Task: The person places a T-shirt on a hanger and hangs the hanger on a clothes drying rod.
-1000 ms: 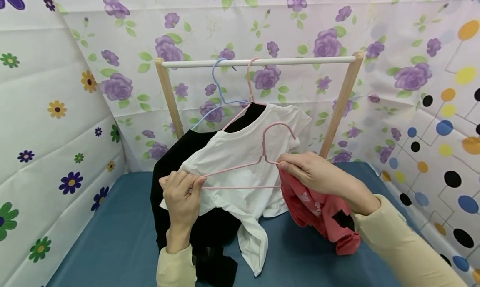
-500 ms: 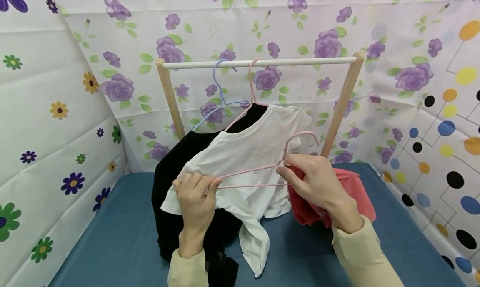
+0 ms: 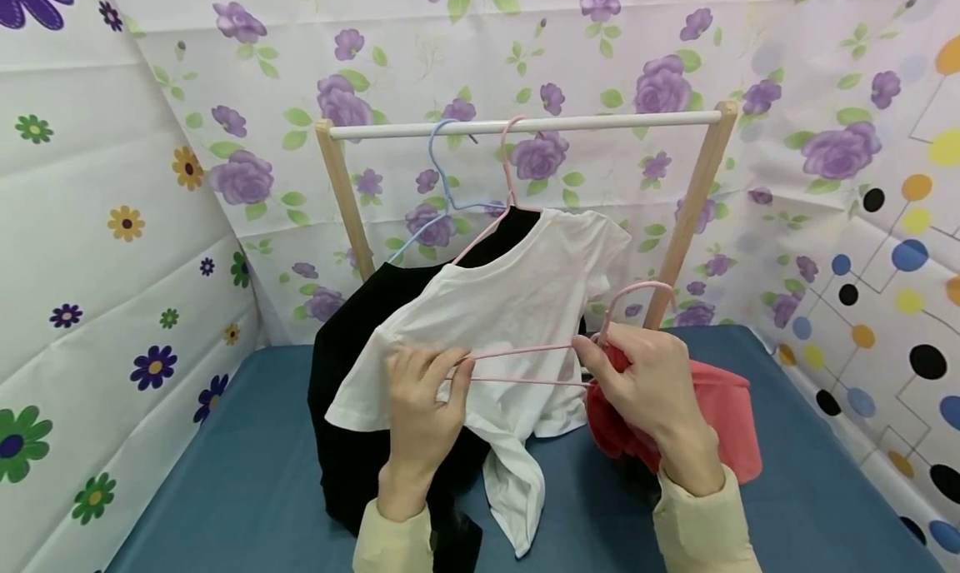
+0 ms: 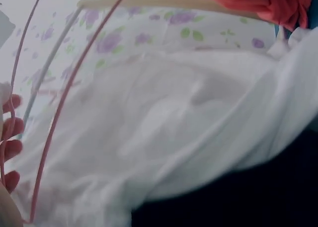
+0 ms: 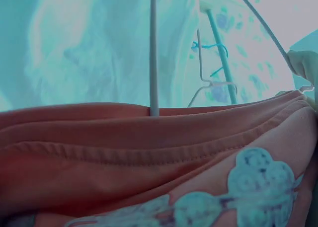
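Note:
In the head view, my left hand [image 3: 426, 394] pinches the left end of a pink clothes hanger [image 3: 525, 350]. My right hand [image 3: 651, 381] grips that hanger just below its hook, together with a red garment [image 3: 727, 419]. The garment covers the hanger's right end and hangs down behind my right hand. A pale print and a stitched neckline or hem show on the red cloth [image 5: 99, 137] in the right wrist view. The bare hanger wire [image 4: 59, 108] runs past my left fingers [image 4: 14, 125] in the left wrist view.
Behind my hands stands a rack with a white rail [image 3: 600, 124] and wooden posts [image 3: 693, 206]. A white shirt [image 3: 510, 298] hangs there on another pink hanger [image 3: 506, 165]. A black garment [image 3: 345, 340] hangs from a blue hanger [image 3: 442, 169]. Blue cloth [image 3: 225, 473] covers the table.
Both hands have shifted right and slightly down with the hanger. My right hand has moved in towards the hook, and the red garment now covers more of the hanger's right side.

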Tool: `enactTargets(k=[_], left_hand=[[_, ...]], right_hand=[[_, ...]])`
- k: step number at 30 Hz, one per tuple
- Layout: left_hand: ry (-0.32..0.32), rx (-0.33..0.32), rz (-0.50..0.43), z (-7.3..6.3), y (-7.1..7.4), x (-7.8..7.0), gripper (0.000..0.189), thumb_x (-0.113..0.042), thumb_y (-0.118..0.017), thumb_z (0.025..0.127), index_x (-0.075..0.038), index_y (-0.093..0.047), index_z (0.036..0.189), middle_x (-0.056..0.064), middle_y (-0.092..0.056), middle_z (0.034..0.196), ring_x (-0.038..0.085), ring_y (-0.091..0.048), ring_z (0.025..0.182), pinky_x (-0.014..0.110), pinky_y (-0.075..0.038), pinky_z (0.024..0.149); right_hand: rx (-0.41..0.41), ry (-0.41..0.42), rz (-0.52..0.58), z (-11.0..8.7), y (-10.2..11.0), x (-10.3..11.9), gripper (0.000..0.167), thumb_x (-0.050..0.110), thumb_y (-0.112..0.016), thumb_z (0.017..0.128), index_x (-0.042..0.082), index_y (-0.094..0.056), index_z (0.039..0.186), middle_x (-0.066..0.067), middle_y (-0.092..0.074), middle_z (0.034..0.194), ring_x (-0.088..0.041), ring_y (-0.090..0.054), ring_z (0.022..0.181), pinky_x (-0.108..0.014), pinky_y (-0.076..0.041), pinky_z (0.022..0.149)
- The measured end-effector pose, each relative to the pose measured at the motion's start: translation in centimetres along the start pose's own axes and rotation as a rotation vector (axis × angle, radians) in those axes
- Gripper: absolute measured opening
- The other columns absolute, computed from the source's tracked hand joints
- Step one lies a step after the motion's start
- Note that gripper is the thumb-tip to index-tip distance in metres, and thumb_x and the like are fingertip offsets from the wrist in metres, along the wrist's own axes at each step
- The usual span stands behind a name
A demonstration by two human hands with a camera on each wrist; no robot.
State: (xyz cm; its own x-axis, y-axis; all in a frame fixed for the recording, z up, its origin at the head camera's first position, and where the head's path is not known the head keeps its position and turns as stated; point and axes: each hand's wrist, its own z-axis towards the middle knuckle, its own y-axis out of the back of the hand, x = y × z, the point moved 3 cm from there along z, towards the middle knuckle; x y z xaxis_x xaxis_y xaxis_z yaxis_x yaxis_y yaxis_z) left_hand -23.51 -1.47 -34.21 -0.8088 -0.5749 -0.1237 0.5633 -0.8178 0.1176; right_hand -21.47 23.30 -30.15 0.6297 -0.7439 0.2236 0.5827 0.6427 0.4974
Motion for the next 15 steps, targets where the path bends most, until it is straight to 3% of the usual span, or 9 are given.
enactTargets(k=[3, 6, 8, 11, 15], left_hand=[[-0.114, -0.041, -0.037, 0.4, -0.4, -1.6, 0.015, -0.016, -0.06, 0.096, -0.006, -0.071, 0.096, 0.008, -0.063, 0.094, 0.028, -0.055, 0.085, 0.041, -0.035, 0.076], [-0.267, -0.084, -0.075, 0.6, -0.9, -3.3, 0.016, -0.01, -0.055, 0.093, -0.005, -0.07, 0.092, 0.011, -0.062, 0.093, 0.029, -0.054, 0.084, 0.042, -0.038, 0.076], [-0.354, -0.069, -0.105, 0.5, -1.5, -4.1, 0.018, -0.007, -0.052, 0.09, -0.006, -0.07, 0.089, 0.01, -0.062, 0.089, 0.028, -0.054, 0.08, 0.039, -0.041, 0.075], [-0.391, 0.082, -0.165, -0.4, -2.9, -5.1, 0.02, -0.006, -0.05, 0.087, -0.009, -0.07, 0.088, 0.005, -0.061, 0.086, 0.021, -0.055, 0.076, 0.032, -0.043, 0.07], [-0.32, 0.415, -0.207, -2.9, -5.6, -6.0, 0.02, -0.008, -0.056, 0.085, -0.015, -0.072, 0.095, -0.003, -0.061, 0.09, 0.012, -0.055, 0.076, 0.024, -0.044, 0.07]], right_hand=[[-0.011, -0.048, 0.018, -0.8, 0.5, -0.5, 0.037, 0.043, -0.06, 0.095, 0.021, -0.058, 0.065, 0.012, -0.034, 0.054, -0.002, -0.032, 0.045, -0.025, -0.025, 0.041], [-0.044, -0.08, 0.034, -1.4, 1.1, -0.8, 0.035, 0.032, -0.066, 0.092, 0.02, -0.054, 0.061, 0.011, -0.032, 0.053, -0.003, -0.031, 0.045, -0.023, -0.025, 0.041], [-0.074, -0.094, 0.042, -1.5, 1.6, -1.0, 0.038, 0.026, -0.067, 0.091, 0.021, -0.048, 0.058, 0.01, -0.031, 0.053, -0.004, -0.028, 0.045, -0.022, -0.023, 0.042], [-0.129, -0.1, 0.041, -1.4, 2.3, -1.3, 0.042, 0.02, -0.067, 0.09, 0.021, -0.043, 0.056, 0.009, -0.029, 0.052, -0.005, -0.026, 0.045, -0.021, -0.02, 0.043], [-0.182, -0.101, 0.028, -1.5, 2.9, -1.5, 0.038, 0.021, -0.065, 0.091, 0.02, -0.05, 0.057, 0.01, -0.029, 0.052, -0.004, -0.025, 0.044, -0.02, -0.019, 0.042]])
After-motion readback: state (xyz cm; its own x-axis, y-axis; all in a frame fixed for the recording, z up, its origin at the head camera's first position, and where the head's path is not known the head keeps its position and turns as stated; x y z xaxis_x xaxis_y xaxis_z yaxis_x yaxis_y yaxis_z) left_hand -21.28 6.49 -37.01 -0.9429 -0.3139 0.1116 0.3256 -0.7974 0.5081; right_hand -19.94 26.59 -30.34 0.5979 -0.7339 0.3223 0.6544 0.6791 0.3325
